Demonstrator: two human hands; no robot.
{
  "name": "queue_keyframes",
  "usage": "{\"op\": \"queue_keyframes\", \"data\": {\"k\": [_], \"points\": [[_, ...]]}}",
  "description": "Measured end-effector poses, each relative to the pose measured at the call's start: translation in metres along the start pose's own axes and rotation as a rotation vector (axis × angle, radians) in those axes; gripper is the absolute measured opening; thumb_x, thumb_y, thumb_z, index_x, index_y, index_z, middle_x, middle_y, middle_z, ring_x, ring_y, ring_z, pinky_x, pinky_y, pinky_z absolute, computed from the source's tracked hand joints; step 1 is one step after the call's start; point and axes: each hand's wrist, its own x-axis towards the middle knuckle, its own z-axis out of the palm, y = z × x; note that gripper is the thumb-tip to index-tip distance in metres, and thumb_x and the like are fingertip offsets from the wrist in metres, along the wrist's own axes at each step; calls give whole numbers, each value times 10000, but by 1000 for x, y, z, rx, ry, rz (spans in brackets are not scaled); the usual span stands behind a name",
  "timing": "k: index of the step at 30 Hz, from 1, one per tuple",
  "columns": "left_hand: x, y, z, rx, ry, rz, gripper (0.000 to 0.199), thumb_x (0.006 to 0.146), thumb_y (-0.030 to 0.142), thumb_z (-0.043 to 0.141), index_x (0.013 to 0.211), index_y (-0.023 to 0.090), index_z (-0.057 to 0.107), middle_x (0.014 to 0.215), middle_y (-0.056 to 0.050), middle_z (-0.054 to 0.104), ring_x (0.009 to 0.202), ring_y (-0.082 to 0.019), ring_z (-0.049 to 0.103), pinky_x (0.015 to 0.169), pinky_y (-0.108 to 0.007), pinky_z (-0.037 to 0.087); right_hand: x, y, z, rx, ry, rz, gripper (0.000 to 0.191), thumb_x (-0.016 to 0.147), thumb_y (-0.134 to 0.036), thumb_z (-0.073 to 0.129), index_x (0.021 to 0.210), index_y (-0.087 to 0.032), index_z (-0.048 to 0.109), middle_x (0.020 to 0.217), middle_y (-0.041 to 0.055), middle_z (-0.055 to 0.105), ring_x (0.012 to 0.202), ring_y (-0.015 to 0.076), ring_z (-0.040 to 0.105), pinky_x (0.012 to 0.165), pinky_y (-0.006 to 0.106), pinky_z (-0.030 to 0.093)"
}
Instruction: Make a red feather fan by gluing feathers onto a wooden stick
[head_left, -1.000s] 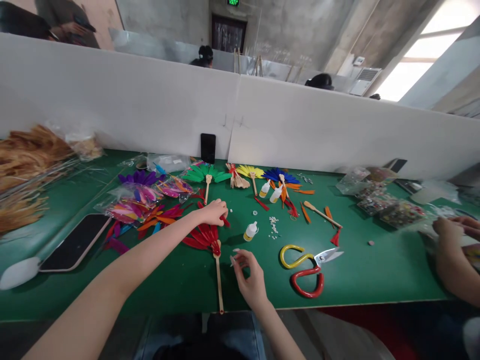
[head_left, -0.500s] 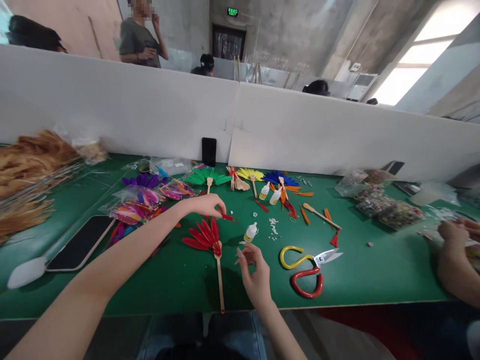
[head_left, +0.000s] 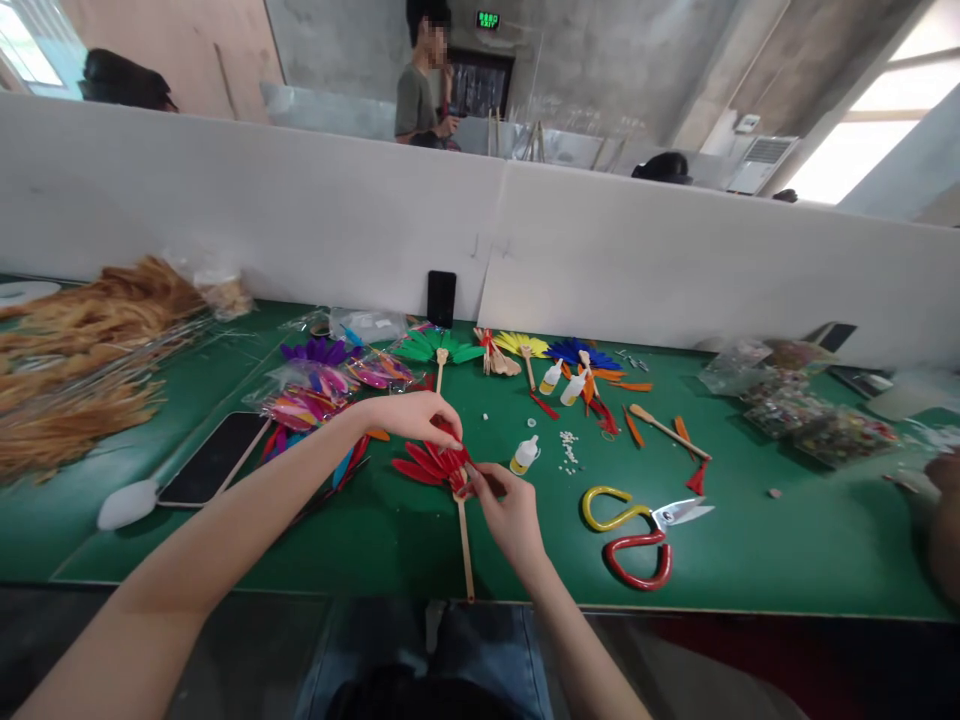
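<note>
While the left hand (head_left: 436, 416) pinches a red feather (head_left: 452, 458) over the head of the red fan (head_left: 423, 463), the right hand (head_left: 515, 508) touches that head from the right; whether its fingertips grip cannot be told. Fan lies near mid-front of the worktop (head_left: 367, 550), handle end at the front edge. White bottle (head_left: 524, 455) upright beyond right hand; scissors (head_left: 637, 537) to the right, blades apart, nearer the front edge.

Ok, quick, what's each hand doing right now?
Left hand: fingers closed on a red feather, over the red fan.
Right hand: fingertips at the fan's base; whether they grip anything cannot be told.
</note>
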Motion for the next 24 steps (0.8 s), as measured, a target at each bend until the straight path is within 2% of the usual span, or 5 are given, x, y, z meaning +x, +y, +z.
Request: {"op": "queue_keyframes", "data": {"k": [3, 9, 13, 18, 24], "points": [[0, -8, 17, -45, 115, -48, 316, 741, 486, 591, 822, 192, 673, 691, 4, 629, 609, -123, 536, 537, -208, 347, -2, 2, 5, 117, 85, 52, 270, 843, -395, 503, 797, -161, 629, 619, 40, 673, 577, 170, 642, 554, 255, 507], [15, -15, 56, -199, 398, -5, 388, 756, 522, 556, 643, 151, 553, 542, 35, 477, 519, -101, 437, 502, -218, 313, -5, 7, 9, 207, 93, 144, 337, 794, -480, 543, 737, -154, 608, 590, 41, 661, 540, 165, 628, 474, 236, 479], [24, -20, 64, -242, 394, 22, 406, 762, 533, 543, 613, 158, 498, 542, 45, 425, 515, -94, 399, 499, -222, 292, -5, 10, 7, 240, 128, 169, 350, 778, -497, 556, 738, -153, 610, 547, 29, 639, 497, 160, 610, 435, 229, 461], [29, -27, 65, -127, 446, 0, 478, 782, 555, 503, 530, 176, 354, 499, 61, 287, 470, -85, 321, 483, -231, 249, -6, 19, 5, 250, 117, 172, 342, 778, -481, 569, 718, -147, 610, 542, 19, 622, 496, 142, 596, 445, 222, 463], [36, -45, 54, -75, 410, -71, 442, 805, 556, 463, 575, 183, 403, 528, 45, 374, 477, -102, 374, 503, -242, 276, -19, 34, -6, 135, 70, 158, 344, 829, -462, 515, 781, -144, 635, 598, 32, 647, 528, 145, 615, 465, 222, 480]]}}
